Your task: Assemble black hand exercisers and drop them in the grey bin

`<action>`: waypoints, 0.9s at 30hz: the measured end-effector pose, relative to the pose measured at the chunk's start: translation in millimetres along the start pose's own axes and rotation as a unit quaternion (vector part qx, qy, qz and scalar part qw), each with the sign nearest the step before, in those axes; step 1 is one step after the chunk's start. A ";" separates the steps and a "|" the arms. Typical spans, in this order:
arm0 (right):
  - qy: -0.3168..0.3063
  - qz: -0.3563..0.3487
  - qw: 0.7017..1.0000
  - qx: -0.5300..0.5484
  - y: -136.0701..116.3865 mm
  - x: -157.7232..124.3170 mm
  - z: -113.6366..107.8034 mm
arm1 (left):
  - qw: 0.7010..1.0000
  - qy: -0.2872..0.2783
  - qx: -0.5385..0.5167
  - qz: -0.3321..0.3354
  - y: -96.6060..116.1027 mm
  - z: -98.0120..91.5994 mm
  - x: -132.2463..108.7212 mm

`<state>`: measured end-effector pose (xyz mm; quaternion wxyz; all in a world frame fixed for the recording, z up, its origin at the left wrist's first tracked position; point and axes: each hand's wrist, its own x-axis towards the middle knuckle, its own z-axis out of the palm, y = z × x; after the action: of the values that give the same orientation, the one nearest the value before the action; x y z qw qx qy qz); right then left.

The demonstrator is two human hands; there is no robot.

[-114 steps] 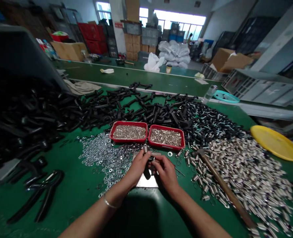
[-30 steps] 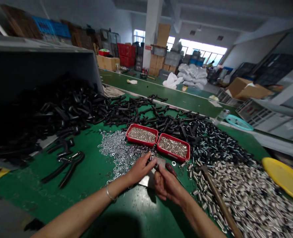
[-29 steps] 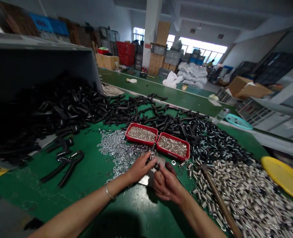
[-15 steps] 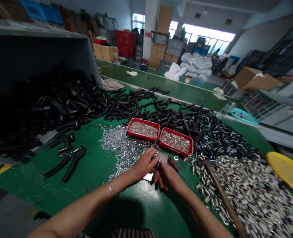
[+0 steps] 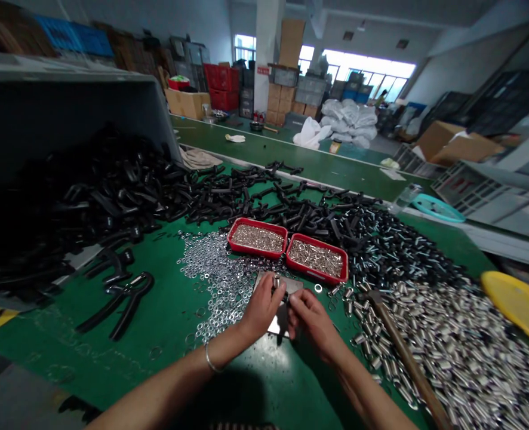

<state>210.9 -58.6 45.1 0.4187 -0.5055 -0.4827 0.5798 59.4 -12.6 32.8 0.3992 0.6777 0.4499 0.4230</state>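
Since half a second ago, a shiny metal cylinder [image 5: 276, 281] has come more clearly into view, gripped upright in the left hand [image 5: 260, 304] over the metal plate [image 5: 273, 326]. Just beside it, the right hand [image 5: 313, 322] is curled, fingertips at a small dark part [image 5: 286, 296]; whether they grip it cannot be told.

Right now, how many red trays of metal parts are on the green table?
2. The left tray lies beyond the left hand; the right tray sits beside it, beyond the right hand.
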 end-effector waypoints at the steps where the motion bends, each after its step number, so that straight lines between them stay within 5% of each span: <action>1: -0.025 0.022 0.999 0.028 -0.9 -0.3 0.1 | 0.999 -0.008 0.010 0.035 1.7 -0.4 0.2; 3: -0.014 0.002 1.000 0.016 -2.5 -0.9 0.0 | 0.999 -0.019 -0.002 0.046 4.1 -0.8 0.8; 6: 0.068 -0.074 0.994 -0.050 -3.9 -0.7 -0.3 | 0.997 0.021 -0.061 -0.049 4.7 1.0 1.7; 10: 0.000 0.008 0.999 0.045 -5.7 0.3 -2.2 | 0.999 0.030 -0.014 0.026 6.1 3.6 2.1; 14: 0.086 -0.077 0.992 -0.043 -8.8 -1.5 -5.7 | 0.999 0.014 -0.033 -0.032 7.2 5.7 1.7; 16: 0.077 -0.064 0.995 -0.016 -6.5 -2.8 -7.1 | 0.999 0.015 -0.015 -0.033 4.9 5.9 3.5; 20: -0.004 0.015 0.996 0.093 10.1 -2.8 -12.2 | 0.982 -0.122 0.128 0.074 -6.1 2.2 18.1; 23: 0.046 -0.004 0.999 0.018 22.8 -6.6 -23.4 | 0.922 -0.282 0.253 0.081 -11.0 0.3 34.8; 25: 0.075 -0.007 0.997 -0.029 26.2 -16.1 -36.1 | 0.888 -0.320 0.313 0.109 -7.0 1.3 47.3; 27: 0.087 0.007 0.995 -0.052 25.7 -31.4 -52.9 | 0.882 -0.296 0.331 0.155 3.1 5.0 63.1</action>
<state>267.7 -86.7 24.4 0.4282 -0.5789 -0.4700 0.5106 79.9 45.5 47.5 0.1950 0.9254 0.3135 0.0854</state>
